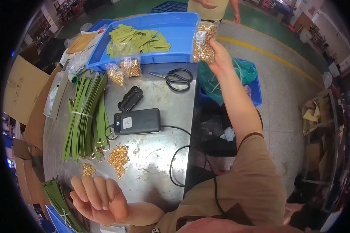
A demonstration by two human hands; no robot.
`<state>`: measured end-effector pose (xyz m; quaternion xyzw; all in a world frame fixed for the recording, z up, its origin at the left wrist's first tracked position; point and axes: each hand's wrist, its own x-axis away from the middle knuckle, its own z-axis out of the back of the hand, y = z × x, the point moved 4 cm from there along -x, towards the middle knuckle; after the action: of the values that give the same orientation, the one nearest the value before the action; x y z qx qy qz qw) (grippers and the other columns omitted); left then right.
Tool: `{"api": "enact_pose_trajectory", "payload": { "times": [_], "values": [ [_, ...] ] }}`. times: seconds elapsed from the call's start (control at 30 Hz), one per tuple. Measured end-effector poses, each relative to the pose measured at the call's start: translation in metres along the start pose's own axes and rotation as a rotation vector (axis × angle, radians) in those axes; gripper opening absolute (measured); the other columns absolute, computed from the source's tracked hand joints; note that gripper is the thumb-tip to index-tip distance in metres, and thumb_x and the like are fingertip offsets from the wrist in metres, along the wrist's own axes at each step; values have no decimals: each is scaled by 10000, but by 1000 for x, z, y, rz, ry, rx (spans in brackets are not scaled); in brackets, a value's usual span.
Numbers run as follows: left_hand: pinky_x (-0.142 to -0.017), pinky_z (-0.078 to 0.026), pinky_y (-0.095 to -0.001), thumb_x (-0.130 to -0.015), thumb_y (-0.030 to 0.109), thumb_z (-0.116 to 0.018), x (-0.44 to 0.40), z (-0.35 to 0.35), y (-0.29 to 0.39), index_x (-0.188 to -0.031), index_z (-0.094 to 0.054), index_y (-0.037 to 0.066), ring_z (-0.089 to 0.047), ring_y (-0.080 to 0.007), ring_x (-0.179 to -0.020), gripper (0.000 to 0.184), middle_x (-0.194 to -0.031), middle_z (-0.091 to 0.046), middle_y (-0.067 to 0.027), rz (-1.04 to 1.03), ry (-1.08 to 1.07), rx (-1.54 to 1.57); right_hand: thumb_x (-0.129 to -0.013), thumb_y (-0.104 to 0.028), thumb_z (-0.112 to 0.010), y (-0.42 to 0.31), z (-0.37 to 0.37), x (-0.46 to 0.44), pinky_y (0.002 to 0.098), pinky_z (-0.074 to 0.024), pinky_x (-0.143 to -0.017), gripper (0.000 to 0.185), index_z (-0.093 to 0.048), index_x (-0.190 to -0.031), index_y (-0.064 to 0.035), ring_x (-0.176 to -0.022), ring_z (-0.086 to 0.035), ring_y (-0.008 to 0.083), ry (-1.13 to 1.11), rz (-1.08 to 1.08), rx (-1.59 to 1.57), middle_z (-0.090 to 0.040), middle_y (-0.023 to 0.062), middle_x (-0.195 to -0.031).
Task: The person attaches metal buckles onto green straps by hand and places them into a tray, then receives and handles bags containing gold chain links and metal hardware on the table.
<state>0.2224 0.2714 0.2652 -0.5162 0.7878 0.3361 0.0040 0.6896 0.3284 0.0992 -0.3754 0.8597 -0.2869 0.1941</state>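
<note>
My right hand (220,58) is raised at the end of my outstretched arm. It grips a clear plastic bag of small gold metal pieces (204,48) with a white label, held up by the right end of the blue tray (175,58). Low on the left, my left hand (99,198) hovers with loosely bent fingers and nothing visible in it. Just beyond it, on the metal table (159,159), lie a small pile (88,169) and a larger pile of loose gold pieces (118,160). Two similar bags, one labelled (131,66) and one smaller (116,74), stand against the tray.
Green strips (140,39) lie in the tray. Black-handled scissors (177,79), a black case (130,98), a cabled power bank (138,121) and tied green straps (81,116) are on the table. A blue bin (256,87) holds green plastic. A person (209,11) stands beyond the tray.
</note>
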Motion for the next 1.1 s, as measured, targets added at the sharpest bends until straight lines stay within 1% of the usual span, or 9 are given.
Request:
{"api": "enact_pose_trajectory", "payload": {
  "times": [0.03, 0.07, 0.13, 0.23, 0.53, 0.73, 0.93, 1.07, 1.1],
  "values": [
    [-551, -301, -260, -1052, 205, -380, 0, 0, -1, -780, -368, 100, -360, -104, -554, 292, -661, -403, -15, 6, -2, -4, -1008, -158, -519, -2, -3, 1, 366, -546, -828, 250, -594, -1143, 39, -939, -661, 214, 11, 27, -12, -661, 117, -1072],
    [-551, -301, -260, -1052, 205, -380, -2, 0, -2, -780, -368, 100, -360, -104, -554, 292, -661, -403, -15, 6, -5, -7, -1008, -158, -519, -3, -4, 2, 366, -546, -828, 250, -594, -1143, 39, -939, -661, 214, 10, 30, -16, -661, 117, -1072],
    [-545, -298, -258, -1053, 211, -385, -2, 0, -3, -778, -370, 101, -354, -103, -549, 297, -657, -400, -14, 11, -2, -12, -1013, -168, -500, -6, -8, 6, 387, -531, -899, 275, -562, -1197, 26, -1034, -635, 218, 4, 80, 108, -637, 118, -1150],
    [-536, -313, -276, -1050, 247, -390, 6, 4, -1, -828, -408, 86, -373, -121, -527, 275, -654, -447, -39, -15, 41, -15, -1012, -151, -502, -9, -20, 23, 364, -539, -875, 252, -586, -1157, 37, -1007, -646, 203, -15, 72, 128, -650, 110, -1116],
    [-536, -314, -271, -1048, 242, -390, 8, 1, 0, -830, -407, 85, -373, -121, -529, 269, -656, -451, -42, -4, 24, -23, -1011, -155, -518, -16, -53, 47, 333, -556, -836, 241, -604, -1137, 32, -950, -667, 181, -110, 51, 96, -665, 95, -1078],
    [-527, -314, -268, -1047, 242, -392, 8, 0, 2, -825, -405, 86, -371, -120, -525, 272, -653, -452, -40, -3, 21, -30, -1005, -155, -531, -17, -65, 53, 334, -553, -840, 249, -604, -1160, 27, -970, -661, 177, -152, 66, 72, -667, 91, -1080],
    [-517, -311, -268, -1047, 244, -391, 13, 1, 6, -827, -409, 83, -370, -123, -524, 274, -648, -454, -44, -11, 29, -34, -1009, -156, -520, -11, -59, 44, 332, -550, -845, 255, -602, -1164, 28, -964, -657, 173, -128, 78, 114, -662, 90, -1093],
    [-518, -313, -270, -1046, 249, -394, 14, 3, 6, -830, -412, 82, -371, -125, -523, 274, -647, -455, -46, -14, 38, -38, -1013, -152, -506, -8, -62, 10, 336, -551, -843, 257, -590, -1172, 31, -956, -659, 185, -92, 86, 107, -660, 96, -1090],
    [-519, -315, -271, -1045, 251, -395, 14, 4, 5, -831, -412, 81, -372, -125, -523, 274, -648, -457, -48, -10, 47, -40, -1004, -146, -525, -6, -61, -2, 318, -546, -797, 215, -621, -1108, 16, -897, -662, 170, -59, 82, 80, -671, 84, -1024]
  ]
}}
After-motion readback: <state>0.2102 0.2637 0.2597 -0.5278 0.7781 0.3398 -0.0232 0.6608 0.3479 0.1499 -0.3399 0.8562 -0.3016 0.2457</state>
